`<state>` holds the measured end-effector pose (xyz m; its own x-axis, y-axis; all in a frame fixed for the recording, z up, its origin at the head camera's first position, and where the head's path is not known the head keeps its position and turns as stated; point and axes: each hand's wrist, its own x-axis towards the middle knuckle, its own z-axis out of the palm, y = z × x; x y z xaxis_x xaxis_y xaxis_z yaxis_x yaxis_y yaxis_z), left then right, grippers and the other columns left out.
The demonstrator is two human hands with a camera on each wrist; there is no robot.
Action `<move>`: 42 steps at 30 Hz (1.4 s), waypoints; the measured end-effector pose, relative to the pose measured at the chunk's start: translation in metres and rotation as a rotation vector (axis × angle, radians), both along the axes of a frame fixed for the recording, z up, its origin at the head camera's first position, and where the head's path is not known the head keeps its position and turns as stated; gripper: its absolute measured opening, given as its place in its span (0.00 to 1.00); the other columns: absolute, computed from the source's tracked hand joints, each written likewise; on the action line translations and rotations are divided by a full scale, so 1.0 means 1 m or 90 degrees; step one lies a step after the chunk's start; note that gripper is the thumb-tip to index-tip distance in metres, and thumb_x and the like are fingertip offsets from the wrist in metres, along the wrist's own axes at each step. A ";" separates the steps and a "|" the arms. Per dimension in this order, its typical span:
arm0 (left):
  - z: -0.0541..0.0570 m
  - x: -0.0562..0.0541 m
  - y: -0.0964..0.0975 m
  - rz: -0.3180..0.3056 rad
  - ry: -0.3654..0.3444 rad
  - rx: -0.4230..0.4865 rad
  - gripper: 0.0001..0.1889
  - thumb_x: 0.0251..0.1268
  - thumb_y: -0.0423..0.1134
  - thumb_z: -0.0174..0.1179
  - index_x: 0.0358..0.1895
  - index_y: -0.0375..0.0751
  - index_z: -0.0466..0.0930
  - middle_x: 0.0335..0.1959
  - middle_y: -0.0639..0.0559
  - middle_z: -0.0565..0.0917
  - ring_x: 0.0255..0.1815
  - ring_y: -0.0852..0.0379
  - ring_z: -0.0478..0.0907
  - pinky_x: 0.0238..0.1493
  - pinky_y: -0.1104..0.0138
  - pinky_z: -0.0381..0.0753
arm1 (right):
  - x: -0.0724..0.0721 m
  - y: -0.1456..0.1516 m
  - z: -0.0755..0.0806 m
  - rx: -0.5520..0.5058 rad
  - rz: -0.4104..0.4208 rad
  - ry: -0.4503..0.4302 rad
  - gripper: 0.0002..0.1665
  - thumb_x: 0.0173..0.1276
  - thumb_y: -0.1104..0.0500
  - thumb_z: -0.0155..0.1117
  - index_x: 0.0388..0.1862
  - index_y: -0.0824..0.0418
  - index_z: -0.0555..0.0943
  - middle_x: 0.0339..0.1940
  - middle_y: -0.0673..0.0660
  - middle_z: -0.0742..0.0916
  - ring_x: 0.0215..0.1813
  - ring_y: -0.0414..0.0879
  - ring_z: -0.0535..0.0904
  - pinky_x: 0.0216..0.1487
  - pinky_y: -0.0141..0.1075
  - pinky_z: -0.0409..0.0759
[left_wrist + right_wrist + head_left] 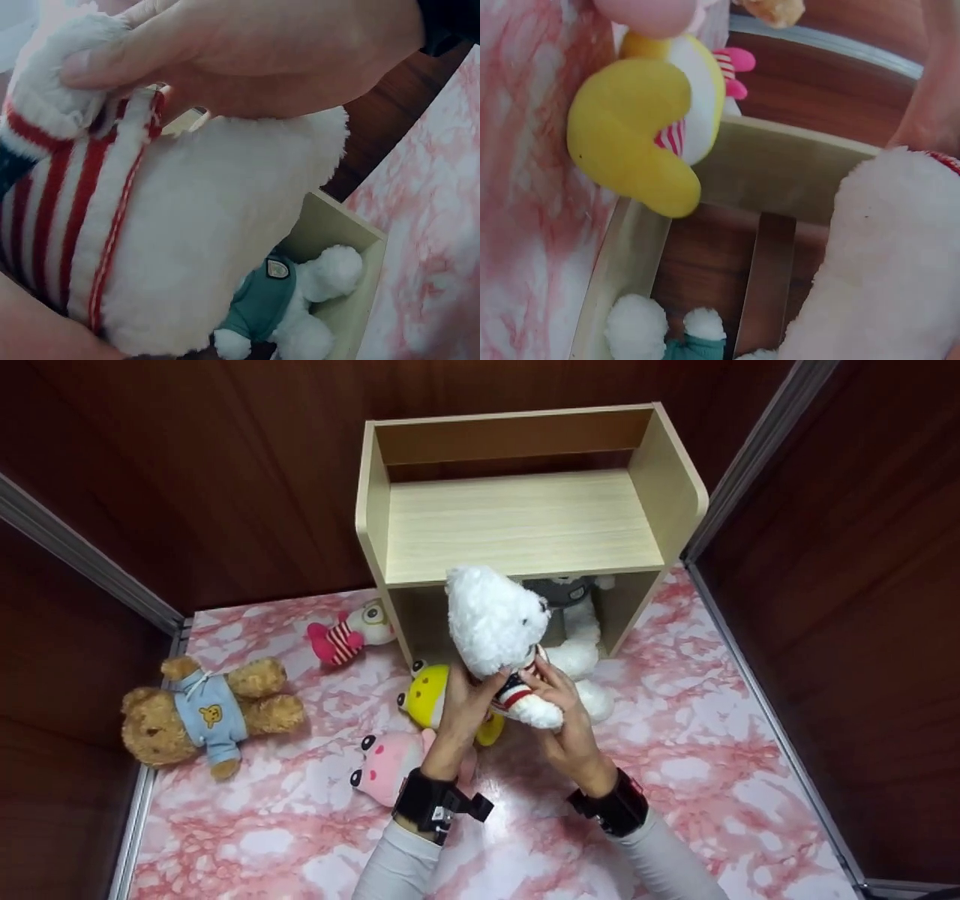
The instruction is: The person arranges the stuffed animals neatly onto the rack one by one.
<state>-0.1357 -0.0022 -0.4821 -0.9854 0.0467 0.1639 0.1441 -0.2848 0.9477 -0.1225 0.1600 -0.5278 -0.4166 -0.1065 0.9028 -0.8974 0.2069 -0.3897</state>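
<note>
A white teddy bear (491,622) in a striped sweater (67,202) is held in front of the shelf's lower compartment. My left hand (469,705) grips it from the left; in the left wrist view the thumb presses on its white arm (90,56) near the sweater's edge. From the right, my right hand (566,724) holds the bear's body, its fingers at the sweater. Behind, in the compartment's right side, sits another white bear (581,637), its green shirt (262,304) showing in the left wrist view. The held bear partly hides it.
The pale wooden shelf (525,521) stands against the back wall. A yellow frog plush (427,694) and a pink frog plush (390,769) lie by my left arm. Farther left are a striped plush with pink feet (341,641) and a brown teddy bear (210,716). Walls close in both sides.
</note>
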 end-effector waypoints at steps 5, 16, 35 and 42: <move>-0.010 -0.009 -0.002 0.050 0.032 0.031 0.66 0.47 0.71 0.74 0.78 0.28 0.54 0.74 0.31 0.67 0.74 0.41 0.67 0.75 0.57 0.66 | 0.004 0.003 -0.001 0.081 0.007 0.003 0.23 0.72 0.58 0.68 0.54 0.75 0.73 0.63 0.73 0.82 0.71 0.73 0.70 0.73 0.61 0.68; -0.032 -0.011 -0.023 0.043 -0.046 0.094 0.69 0.41 0.75 0.74 0.77 0.27 0.56 0.70 0.31 0.70 0.70 0.44 0.70 0.75 0.58 0.64 | -0.003 0.036 0.016 0.075 0.005 -0.111 0.26 0.75 0.53 0.58 0.58 0.76 0.77 0.65 0.71 0.81 0.71 0.62 0.73 0.76 0.49 0.67; -0.040 0.012 -0.045 -0.272 -0.193 0.344 0.33 0.79 0.62 0.49 0.79 0.51 0.62 0.76 0.40 0.67 0.76 0.42 0.65 0.77 0.54 0.62 | -0.041 0.059 0.004 0.204 0.157 -0.700 0.27 0.80 0.52 0.59 0.71 0.64 0.76 0.68 0.60 0.82 0.70 0.53 0.76 0.71 0.48 0.73; -0.040 0.006 -0.048 -0.236 -0.202 0.237 0.36 0.75 0.67 0.49 0.76 0.48 0.67 0.73 0.42 0.71 0.72 0.47 0.69 0.75 0.60 0.65 | -0.052 0.055 0.002 0.180 0.290 -0.761 0.24 0.81 0.53 0.56 0.69 0.64 0.77 0.55 0.55 0.86 0.55 0.43 0.81 0.57 0.32 0.79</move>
